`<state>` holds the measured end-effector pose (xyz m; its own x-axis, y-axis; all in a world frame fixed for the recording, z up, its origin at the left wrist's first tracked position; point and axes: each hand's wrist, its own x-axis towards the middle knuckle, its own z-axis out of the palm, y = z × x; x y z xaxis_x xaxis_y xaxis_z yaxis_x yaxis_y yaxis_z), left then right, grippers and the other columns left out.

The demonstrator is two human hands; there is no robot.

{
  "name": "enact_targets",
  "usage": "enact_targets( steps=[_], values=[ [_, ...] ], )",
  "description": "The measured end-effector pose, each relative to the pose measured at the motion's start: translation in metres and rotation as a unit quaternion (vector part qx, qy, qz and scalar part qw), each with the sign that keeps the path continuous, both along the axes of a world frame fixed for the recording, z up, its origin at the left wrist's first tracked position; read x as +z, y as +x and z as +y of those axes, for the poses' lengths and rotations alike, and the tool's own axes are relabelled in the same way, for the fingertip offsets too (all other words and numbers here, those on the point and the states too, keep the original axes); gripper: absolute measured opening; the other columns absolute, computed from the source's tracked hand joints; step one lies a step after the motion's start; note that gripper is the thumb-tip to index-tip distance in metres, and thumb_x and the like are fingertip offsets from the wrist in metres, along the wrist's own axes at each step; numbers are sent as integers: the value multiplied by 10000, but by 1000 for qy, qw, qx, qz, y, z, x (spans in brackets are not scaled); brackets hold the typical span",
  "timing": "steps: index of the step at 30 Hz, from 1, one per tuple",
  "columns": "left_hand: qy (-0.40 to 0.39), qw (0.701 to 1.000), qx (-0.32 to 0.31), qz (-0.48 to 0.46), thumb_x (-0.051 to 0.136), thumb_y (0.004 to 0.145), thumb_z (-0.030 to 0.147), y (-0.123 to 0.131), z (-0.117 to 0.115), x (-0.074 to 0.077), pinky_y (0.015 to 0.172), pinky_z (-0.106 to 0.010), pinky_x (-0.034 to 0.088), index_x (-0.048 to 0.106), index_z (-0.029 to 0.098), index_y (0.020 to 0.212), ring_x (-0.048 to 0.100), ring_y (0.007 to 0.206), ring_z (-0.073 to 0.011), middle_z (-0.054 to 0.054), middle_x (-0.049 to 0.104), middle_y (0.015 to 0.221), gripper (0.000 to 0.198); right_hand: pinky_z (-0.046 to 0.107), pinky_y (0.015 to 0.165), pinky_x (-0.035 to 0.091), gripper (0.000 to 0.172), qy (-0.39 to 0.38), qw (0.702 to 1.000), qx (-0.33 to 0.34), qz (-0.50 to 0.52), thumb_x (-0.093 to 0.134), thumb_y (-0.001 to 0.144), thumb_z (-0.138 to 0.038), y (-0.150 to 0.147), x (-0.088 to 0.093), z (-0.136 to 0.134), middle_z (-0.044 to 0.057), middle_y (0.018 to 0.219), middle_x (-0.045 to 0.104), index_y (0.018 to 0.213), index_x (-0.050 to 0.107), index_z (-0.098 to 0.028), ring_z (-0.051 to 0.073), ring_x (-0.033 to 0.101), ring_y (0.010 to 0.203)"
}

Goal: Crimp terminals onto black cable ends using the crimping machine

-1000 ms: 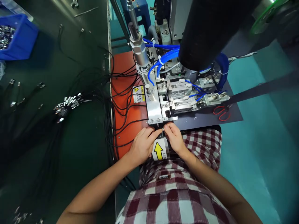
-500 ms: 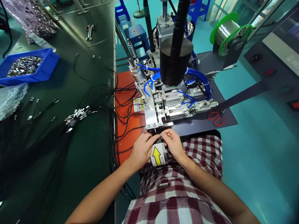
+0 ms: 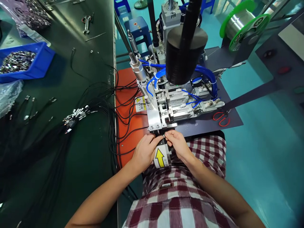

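At the front edge of the machine (image 3: 154,118), my two hands meet over a small metal connector (image 3: 163,136). My left hand (image 3: 145,148) is closed, its thumb tip pressed at the connector's left side; the other fingertips are partly hidden. From the right, my right hand (image 3: 177,144) pinches the same piece between thumb and forefinger. Just below the fingers is a white label with a yellow arrow (image 3: 160,157). Black cables (image 3: 129,129) run across the orange plate (image 3: 123,110) into the machine's left side.
On the dark table lie a cable bundle with metal ends (image 3: 77,117), a blue bin of metal parts (image 3: 45,60) and a wrench (image 3: 87,25). A black cylinder (image 3: 184,63) overhangs the machine. Red-handled scissors (image 3: 221,118) and a green wire spool (image 3: 263,23) are at right.
The view has shifted slightly. My hands stay at the same spot, and the right fingers have turned a little around the connector, which shows more clearly now.
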<state>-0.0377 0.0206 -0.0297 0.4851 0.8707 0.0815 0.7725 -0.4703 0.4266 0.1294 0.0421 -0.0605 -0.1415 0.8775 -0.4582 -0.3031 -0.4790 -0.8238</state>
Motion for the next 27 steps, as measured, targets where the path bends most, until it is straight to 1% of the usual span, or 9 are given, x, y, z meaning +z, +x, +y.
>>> enact_targets(
  steps=[3,5,7,10,14,16,19,23,27],
  values=[
    [-17,999,17,-32,382,927,158,1,0,3,759,-330,489,561,174,1216,508,903,-208,-87,533,954,340,217,470,288,310,-1,1000,-2,15,704,744,-428,1,1,-1,-52,596,502,693,556,-160,59,385,461],
    [-44,996,47,-63,361,940,157,-2,-3,9,814,-333,494,514,183,1245,517,956,-197,-89,521,1018,342,222,481,305,317,4,1000,3,14,709,735,-441,2,2,-1,-51,605,510,696,562,-163,62,393,468],
    [-68,991,88,-76,340,951,158,-8,-13,14,886,-342,486,440,181,1306,517,1028,-189,-106,491,1117,369,229,489,320,325,9,1000,7,5,716,720,-454,4,2,-1,-47,626,521,697,569,-166,65,401,473],
    [-68,986,146,-32,351,952,169,-19,-38,17,946,-378,467,372,186,1378,496,1108,-208,-135,433,1224,427,233,493,333,320,21,1000,7,-5,716,716,-455,5,1,0,-44,639,521,696,570,-171,69,413,479],
    [-12,979,195,57,379,946,181,-28,-69,7,990,-467,431,328,196,1435,447,1186,-271,-157,421,1301,492,233,494,344,293,42,999,10,-9,700,734,-431,4,-4,1,-41,642,526,706,567,-172,71,420,483],
    [11,976,200,82,386,944,185,-29,-73,1,1024,-501,400,323,189,1444,415,1235,-296,-165,415,1345,504,233,496,347,288,51,999,8,-11,698,733,-426,3,-7,1,-41,641,530,712,563,-172,72,423,484],
    [32,978,190,82,369,946,175,-32,-69,-4,1047,-499,388,354,194,1432,393,1277,-297,-164,394,1399,487,234,502,352,295,59,998,5,-15,696,731,-435,2,-10,1,-41,641,532,722,561,-174,74,426,489],
    [44,981,172,79,356,948,168,-38,-63,-7,1052,-500,388,346,215,1440,401,1282,-287,-151,422,1388,494,240,508,356,328,69,997,3,-23,700,721,-472,3,-11,1,-34,648,553,729,573,-170,80,436,487],
    [53,980,177,78,366,946,177,-38,-66,-8,1049,-493,394,356,214,1437,413,1274,-285,-149,443,1368,492,253,540,367,356,81,996,-13,-41,657,762,-519,18,-13,-2,-9,723,599,796,610,-168,90,468,511]
  ],
)
